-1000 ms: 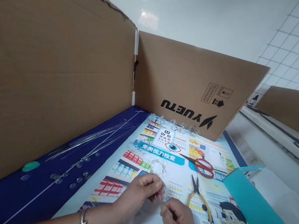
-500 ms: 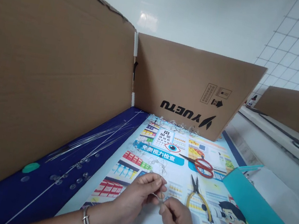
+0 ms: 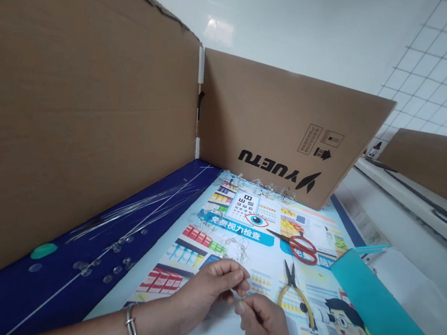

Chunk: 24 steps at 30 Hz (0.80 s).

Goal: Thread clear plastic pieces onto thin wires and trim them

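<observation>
Pinched by the left hand (image 3: 224, 281) and right hand (image 3: 263, 320), a wire (image 3: 242, 297) is held at lower centre. Pliers (image 3: 292, 281) and scissors (image 3: 292, 241) are seen right of centre.

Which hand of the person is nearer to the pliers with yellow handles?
Right. The right hand is just left of the pliers, on their near side; the left hand is farther to their left.

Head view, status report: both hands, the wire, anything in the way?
Left hand and right hand pinching thin wire, close together. Beaded wire piece just beyond left hand, link unclear. Yellow-handled pliers, red-handled scissors beyond right hand, untouched.
</observation>
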Each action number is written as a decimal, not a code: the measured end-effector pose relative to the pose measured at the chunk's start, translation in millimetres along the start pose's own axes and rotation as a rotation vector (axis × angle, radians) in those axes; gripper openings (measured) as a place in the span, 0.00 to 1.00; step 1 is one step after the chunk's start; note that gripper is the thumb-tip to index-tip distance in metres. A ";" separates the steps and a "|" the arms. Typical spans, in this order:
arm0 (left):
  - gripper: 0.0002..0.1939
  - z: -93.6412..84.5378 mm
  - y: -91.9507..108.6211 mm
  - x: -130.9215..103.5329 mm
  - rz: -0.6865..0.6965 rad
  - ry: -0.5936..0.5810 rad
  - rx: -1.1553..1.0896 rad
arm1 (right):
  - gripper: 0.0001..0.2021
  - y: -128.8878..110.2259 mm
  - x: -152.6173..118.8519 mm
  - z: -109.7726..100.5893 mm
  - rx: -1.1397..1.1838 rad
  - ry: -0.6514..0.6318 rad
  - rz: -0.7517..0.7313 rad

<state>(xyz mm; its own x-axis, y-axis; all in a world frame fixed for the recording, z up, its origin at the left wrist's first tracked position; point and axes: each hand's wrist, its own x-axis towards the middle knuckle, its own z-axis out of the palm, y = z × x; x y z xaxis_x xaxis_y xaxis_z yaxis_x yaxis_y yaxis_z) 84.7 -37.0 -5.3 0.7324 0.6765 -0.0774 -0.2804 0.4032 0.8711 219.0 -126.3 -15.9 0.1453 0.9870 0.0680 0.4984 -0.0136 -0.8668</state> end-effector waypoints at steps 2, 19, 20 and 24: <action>0.09 -0.8 -0.8 0.8 -0.003 0.009 0.002 | 0.15 2.0 0.1 0.4 0.024 -0.006 0.004; 0.10 -2.6 0.6 3.2 0.008 0.075 -0.093 | 0.06 -6.6 3.9 -4.4 -0.076 0.050 -0.152; 0.10 -2.2 0.8 2.9 0.008 0.078 -0.094 | 0.06 -6.7 4.0 -4.4 -0.083 0.051 -0.155; 0.10 -0.7 1.6 2.4 0.006 0.097 -0.093 | 0.06 -6.2 3.0 -3.9 -0.096 0.058 -0.158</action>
<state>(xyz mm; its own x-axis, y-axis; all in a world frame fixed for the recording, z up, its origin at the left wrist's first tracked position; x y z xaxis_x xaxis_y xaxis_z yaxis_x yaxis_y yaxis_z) 85.6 -34.4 -4.5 0.6683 0.7336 -0.1229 -0.3441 0.4514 0.8233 219.6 -123.8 -8.4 0.1063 0.9672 0.2307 0.5980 0.1232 -0.7920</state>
